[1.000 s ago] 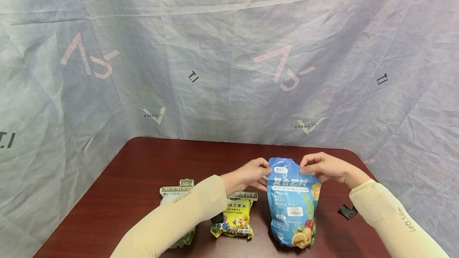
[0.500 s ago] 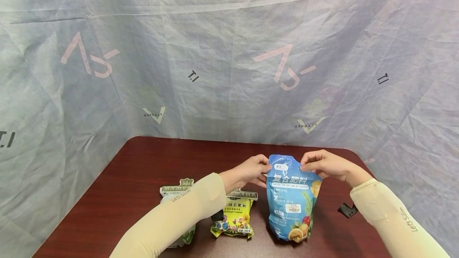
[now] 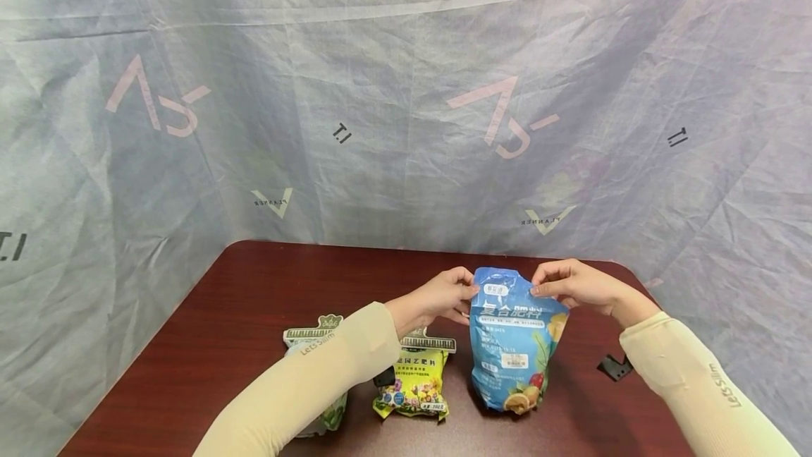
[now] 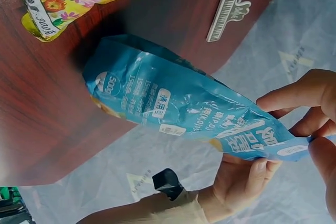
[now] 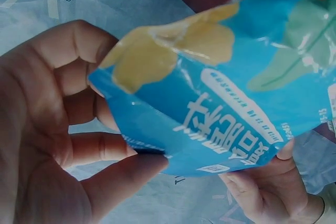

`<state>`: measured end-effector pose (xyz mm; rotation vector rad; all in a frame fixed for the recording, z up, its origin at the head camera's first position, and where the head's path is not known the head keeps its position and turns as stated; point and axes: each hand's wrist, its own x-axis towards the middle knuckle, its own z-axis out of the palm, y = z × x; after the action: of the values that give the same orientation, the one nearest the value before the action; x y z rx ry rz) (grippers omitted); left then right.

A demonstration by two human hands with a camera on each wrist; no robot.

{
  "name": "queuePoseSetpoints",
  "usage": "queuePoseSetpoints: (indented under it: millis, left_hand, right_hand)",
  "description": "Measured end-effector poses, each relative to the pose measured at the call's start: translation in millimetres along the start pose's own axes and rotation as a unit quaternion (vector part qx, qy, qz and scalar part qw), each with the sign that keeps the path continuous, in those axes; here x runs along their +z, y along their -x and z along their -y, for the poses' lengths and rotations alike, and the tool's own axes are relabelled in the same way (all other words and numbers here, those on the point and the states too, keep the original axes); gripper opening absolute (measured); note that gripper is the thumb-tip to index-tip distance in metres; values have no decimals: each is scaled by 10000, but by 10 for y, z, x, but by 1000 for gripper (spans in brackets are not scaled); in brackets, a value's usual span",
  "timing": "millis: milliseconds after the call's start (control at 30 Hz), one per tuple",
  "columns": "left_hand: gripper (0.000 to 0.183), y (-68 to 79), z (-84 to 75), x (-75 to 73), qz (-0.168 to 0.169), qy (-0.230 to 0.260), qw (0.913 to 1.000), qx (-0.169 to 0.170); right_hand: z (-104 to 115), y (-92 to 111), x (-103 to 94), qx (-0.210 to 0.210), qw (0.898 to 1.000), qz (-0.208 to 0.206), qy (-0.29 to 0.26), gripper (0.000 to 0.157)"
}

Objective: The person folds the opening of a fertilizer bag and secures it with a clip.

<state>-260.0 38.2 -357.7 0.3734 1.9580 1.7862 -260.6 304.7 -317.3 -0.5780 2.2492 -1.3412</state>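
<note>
On the near left of the dark red table [image 3: 254, 295] we see a green-and-white bag [image 3: 333, 416], a yellow bag [image 3: 415, 388] to its right, and a loose clip [image 4: 228, 9] farther back.

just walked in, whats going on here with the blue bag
A person is holding a blue bag near its top, the left hand pinching one side and the right hand the other. Next to it on the table is a yellow bag with a clip along its top. No clip shows on the blue bag.
</note>
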Motion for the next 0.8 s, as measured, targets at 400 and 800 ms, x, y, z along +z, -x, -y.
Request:
queuePoseSetpoints:
  millis: [400, 800]
  left_hand:
    - [7, -4, -38, -21, 62, 63, 9998, 170]
    - [5, 19, -56, -30, 36, 41, 9997, 239]
  right_hand:
    - [45, 21, -5, -259, 9997, 5, 8, 17]
    - [78, 37, 4, -473, 9988, 93, 18, 16]
